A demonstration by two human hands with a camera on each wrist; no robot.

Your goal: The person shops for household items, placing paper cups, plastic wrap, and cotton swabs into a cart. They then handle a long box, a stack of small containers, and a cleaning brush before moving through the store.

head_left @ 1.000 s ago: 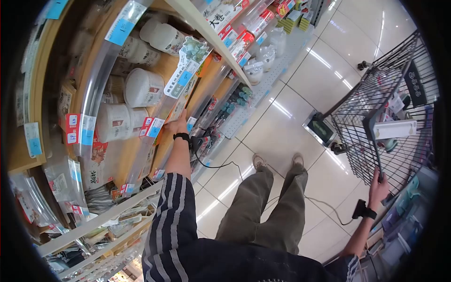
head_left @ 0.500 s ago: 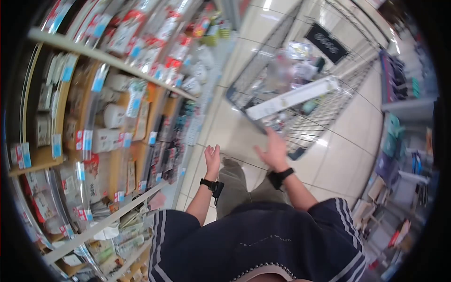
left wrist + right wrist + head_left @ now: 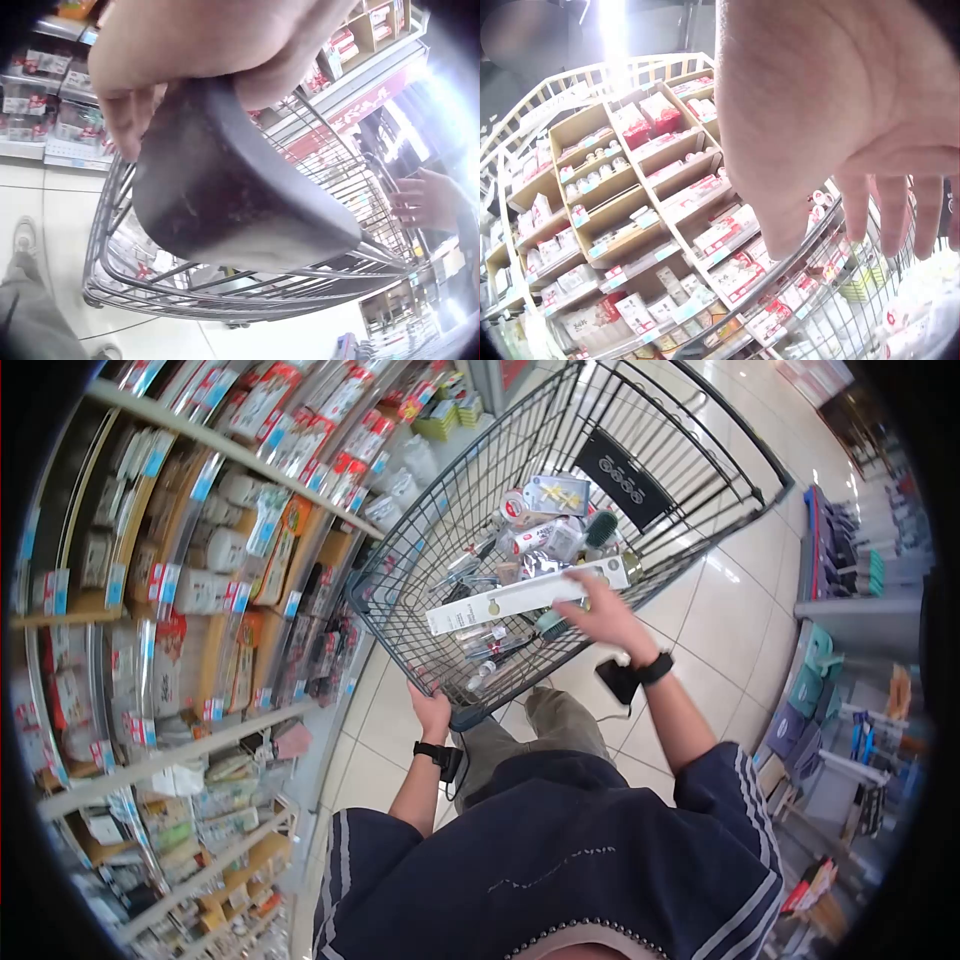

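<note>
A wire shopping cart [image 3: 430,530] stands in front of me, filled with several packaged goods. My left hand [image 3: 432,710] grips the dark handle corner [image 3: 225,202] at the cart's near left; the left wrist view shows the fingers [image 3: 124,112] curled round it. My right hand [image 3: 595,610] reaches over the near right rim, fingers extended, at the end of a long white box [image 3: 520,598] lying across the goods. In the right wrist view that hand [image 3: 840,112] hangs with loose fingers above the cart rim [image 3: 780,277] and holds nothing.
Store shelves [image 3: 200,560] packed with price-tagged packages run along the left, close to the cart. More racks of goods [image 3: 850,580] stand on the right. Glossy tiled floor [image 3: 740,610] stretches ahead between them. Cables hang from both wrist bands.
The view swung from the left shelf to the cart. My left hand left the shelf and took the cart's handle; my right hand left the cart's edge and reached over the basket.
</note>
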